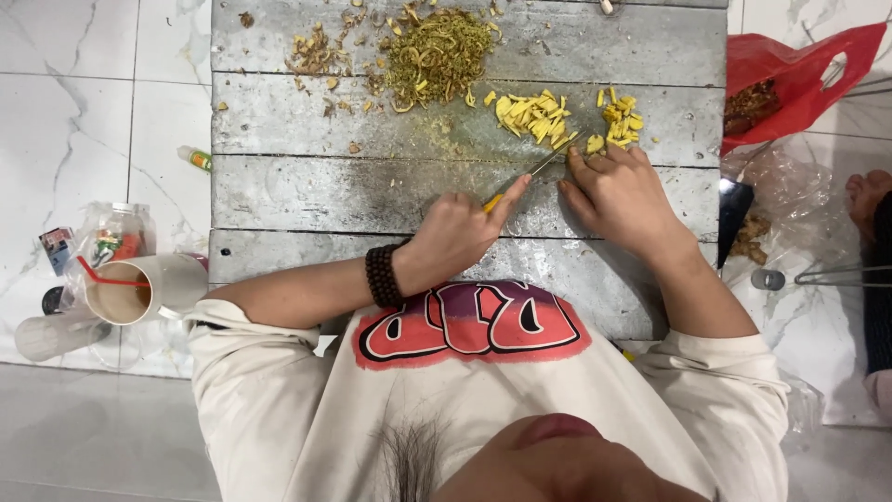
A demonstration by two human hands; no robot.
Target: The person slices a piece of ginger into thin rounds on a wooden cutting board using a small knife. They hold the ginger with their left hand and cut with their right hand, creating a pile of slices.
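Observation:
My left hand (451, 237), with a dark bead bracelet on the wrist, grips a small knife (548, 160) with a yellow handle; the blade points up and right toward the yellow pieces. My right hand (618, 191) rests fingers-down on the grey wooden board (307, 195), its fingertips pressing on a yellow chunk (595, 144) at the blade's tip. Two small heaps of cut yellow slices lie just beyond, one on the left (534, 113) and one on the right (624, 116).
A pile of greenish shreds (437, 51) and brown scraps (316, 51) lie at the board's far side. A red plastic bag (790, 70), clear plastic (790, 186) and another person's foot (869, 195) are on the right. On the left floor stand a cup with a red straw (139, 288) and a small tube (195, 158).

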